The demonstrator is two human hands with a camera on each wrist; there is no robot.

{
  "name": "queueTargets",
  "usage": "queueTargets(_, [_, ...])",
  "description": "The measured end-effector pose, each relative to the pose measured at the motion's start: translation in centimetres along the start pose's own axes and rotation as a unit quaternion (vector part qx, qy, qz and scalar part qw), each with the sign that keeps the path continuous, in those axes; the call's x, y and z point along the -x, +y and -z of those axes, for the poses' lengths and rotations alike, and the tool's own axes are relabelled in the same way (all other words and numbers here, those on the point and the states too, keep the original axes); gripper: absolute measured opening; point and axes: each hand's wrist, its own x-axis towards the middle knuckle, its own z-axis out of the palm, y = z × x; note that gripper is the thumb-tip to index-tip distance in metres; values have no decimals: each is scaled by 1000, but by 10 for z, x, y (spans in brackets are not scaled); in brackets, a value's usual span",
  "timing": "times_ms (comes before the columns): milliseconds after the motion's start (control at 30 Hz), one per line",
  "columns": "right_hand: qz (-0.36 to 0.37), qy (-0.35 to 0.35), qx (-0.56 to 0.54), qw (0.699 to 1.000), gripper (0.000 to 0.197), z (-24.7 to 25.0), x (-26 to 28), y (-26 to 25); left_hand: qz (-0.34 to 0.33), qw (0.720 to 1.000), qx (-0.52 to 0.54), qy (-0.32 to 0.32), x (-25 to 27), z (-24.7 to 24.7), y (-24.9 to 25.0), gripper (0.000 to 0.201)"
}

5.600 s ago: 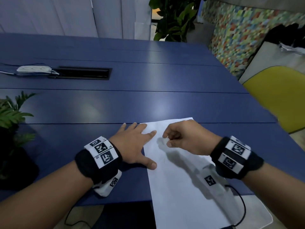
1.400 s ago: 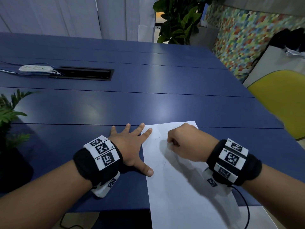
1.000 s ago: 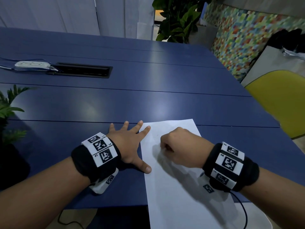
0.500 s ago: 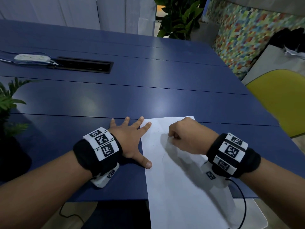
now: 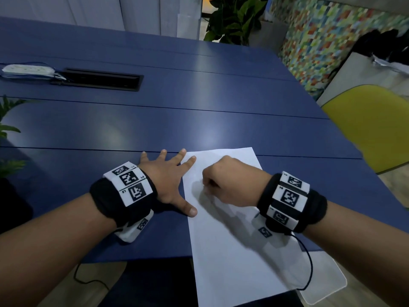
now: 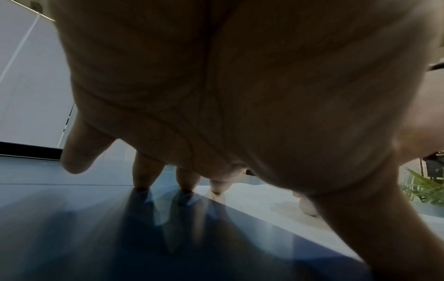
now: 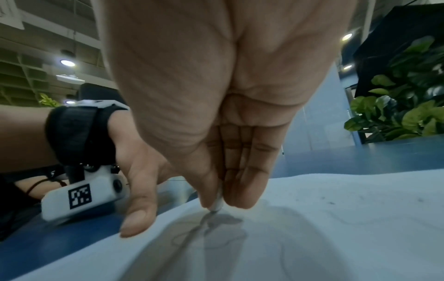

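A white sheet of paper (image 5: 232, 251) lies on the blue table (image 5: 199, 120), its near end hanging over the front edge. My left hand (image 5: 174, 180) lies flat with fingers spread; the index finger and thumb press the sheet's left edge. In the left wrist view the fingertips (image 6: 141, 182) touch the table and paper (image 6: 264, 201). My right hand (image 5: 208, 187) is curled over the sheet's upper part. In the right wrist view it (image 7: 216, 190) pinches a small white piece (image 7: 217, 204), tip down on the paper (image 7: 324, 237), where faint grey marks show.
A white power strip (image 5: 26, 69) and a black cable slot (image 5: 99, 82) sit at the far left. A potted plant (image 5: 8, 134) stands at the left edge. A yellow chair (image 5: 371, 125) is off the table's right side, and a leafy plant (image 5: 232, 18) stands behind.
My right hand has shifted back and forth over the upper part of the paper, ending slightly further left. The left hand has stayed pressed on the sheet's edge.
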Motion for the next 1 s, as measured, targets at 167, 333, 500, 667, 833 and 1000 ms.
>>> queueTargets(167, [-22, 28, 15, 999, 16, 4, -15, 7, 5, 1000, 2, 0, 2, 0, 1, 151])
queueTargets(333, [-6, -19, -3, 1000, 15, 6, -7, 0, 3, 1000, 6, 0, 1, -1, -1, 152])
queueTargets(500, [-109, 43, -33, 993, 9, 31, 21, 57, 0, 1000, -3, -11, 2, 3, -3, 153])
queueTargets(667, [-136, 4, -53, 989, 6, 9, 54, 60, -23, 999, -22, 6, 1, 11, 8, 147])
queueTargets(833, [-132, 14, -70, 989, 7, 8, 53, 62, -47, 998, -37, 3, -10, 12, 29, 149])
queueTargets(1000, [-38, 21, -64, 997, 13, 5, 26, 30, -46, 998, -44, 16, -15, 7, 26, 154])
